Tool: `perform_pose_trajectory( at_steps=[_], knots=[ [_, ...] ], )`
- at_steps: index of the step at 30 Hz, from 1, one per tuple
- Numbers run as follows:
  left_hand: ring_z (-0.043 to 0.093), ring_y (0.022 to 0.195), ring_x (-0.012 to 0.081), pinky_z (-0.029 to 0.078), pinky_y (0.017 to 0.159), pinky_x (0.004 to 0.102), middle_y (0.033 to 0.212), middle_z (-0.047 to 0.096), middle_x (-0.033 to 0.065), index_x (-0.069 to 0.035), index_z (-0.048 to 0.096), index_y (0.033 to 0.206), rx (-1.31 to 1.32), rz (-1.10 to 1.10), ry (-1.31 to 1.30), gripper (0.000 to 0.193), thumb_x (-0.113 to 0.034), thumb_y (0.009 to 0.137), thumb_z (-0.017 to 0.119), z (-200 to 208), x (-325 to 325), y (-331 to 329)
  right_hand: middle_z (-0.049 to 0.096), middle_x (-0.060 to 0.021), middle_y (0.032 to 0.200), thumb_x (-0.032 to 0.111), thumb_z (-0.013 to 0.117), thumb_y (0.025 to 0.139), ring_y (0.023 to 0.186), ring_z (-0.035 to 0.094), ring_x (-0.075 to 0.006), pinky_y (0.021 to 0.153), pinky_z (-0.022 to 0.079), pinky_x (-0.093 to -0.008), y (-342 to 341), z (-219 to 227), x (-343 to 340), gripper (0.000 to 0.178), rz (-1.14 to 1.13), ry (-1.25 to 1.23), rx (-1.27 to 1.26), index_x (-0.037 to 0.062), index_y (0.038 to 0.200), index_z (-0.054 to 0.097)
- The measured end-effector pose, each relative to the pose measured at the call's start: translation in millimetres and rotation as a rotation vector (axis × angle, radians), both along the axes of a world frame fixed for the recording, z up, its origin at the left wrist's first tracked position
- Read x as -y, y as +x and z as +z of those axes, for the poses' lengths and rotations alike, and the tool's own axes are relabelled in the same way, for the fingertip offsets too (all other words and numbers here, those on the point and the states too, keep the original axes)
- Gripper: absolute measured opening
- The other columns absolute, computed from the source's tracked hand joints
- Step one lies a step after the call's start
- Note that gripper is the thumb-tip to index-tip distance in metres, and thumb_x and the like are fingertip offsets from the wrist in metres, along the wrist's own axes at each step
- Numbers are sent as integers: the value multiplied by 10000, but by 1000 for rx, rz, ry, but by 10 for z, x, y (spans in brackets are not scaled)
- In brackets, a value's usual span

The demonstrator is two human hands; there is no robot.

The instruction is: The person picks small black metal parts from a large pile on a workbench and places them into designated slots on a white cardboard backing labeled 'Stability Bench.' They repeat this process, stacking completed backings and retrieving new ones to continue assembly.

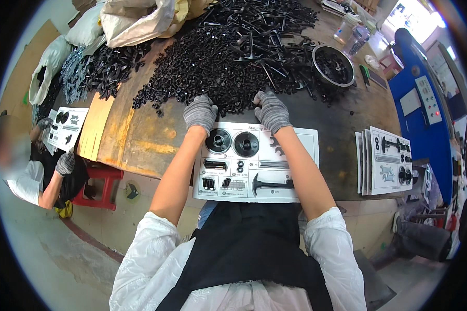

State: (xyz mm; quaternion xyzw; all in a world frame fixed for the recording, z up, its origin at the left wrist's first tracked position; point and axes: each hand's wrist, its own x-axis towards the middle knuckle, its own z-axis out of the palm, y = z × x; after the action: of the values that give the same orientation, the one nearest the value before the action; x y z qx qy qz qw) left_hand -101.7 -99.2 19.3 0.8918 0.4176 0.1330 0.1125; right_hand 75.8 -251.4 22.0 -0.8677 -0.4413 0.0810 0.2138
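Counter, bearing a heap of small black parts; printed card, lying just nearer me than the heap; my gloved left hand and right hand, fingers curled at the heap's near edge; whether either grasps parts, I cannot tell.

A stained wooden counter stretches above a pale, scuffed floor; a red plastic stool stands to the left, and a bright opening glares at upper right beyond a blue panel
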Motion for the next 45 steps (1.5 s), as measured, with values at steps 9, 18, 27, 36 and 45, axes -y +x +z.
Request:
perform_pose_trajectory(
  at_steps=[9, 18, 27, 36, 45],
  knots=[
    [657, 779, 200, 522, 736, 335, 858, 704, 97, -67, 690, 974, 306, -69, -279, 209, -181, 817, 770, 123, -62, -429, 690, -127, 937, 265, 804, 762, 923, 657, -332, 835, 522, -446, -56, 46, -51, 336, 70, -113, -265, 102, 979, 607],
    [602, 781, 238, 479, 718, 381, 812, 605, 41, -124, 714, 861, 227, -762, -157, 195, -271, 758, 788, 343, 1218, -1340, 692, -111, 888, 188, 788, 785, 812, 665, -257, 759, 535, -347, -367, 100, 135, 250, -38, 170, -224, 72, 963, 657],
    [591, 854, 284, 450, 780, 427, 889, 599, 79, -98, 706, 921, 166, -601, -194, 214, -281, 813, 722, 260, 1220, -1467, 640, -122, 1115, 102, 551, 877, 994, 622, -274, 885, 510, -389, -1666, 316, 1212, 276, 391, 19, -63, 76, 1136, 644],
    [588, 838, 302, 453, 768, 428, 872, 606, 91, -80, 694, 915, 251, -564, -207, 189, -242, 820, 722, 246, 1108, -1493, 663, -56, 980, 203, 625, 859, 881, 609, -239, 840, 475, -373, -1735, 210, 1318, 215, 475, 119, 153, 105, 1042, 679],
    [602, 864, 257, 449, 760, 423, 897, 636, 23, -133, 715, 822, 81, -642, -97, 286, -371, 695, 810, 259, 1156, -1475, 685, -67, 882, 167, 642, 885, 807, 634, -260, 773, 490, -391, -1650, 193, 1253, 156, 417, 133, -37, 109, 1024, 683]
  ],
)
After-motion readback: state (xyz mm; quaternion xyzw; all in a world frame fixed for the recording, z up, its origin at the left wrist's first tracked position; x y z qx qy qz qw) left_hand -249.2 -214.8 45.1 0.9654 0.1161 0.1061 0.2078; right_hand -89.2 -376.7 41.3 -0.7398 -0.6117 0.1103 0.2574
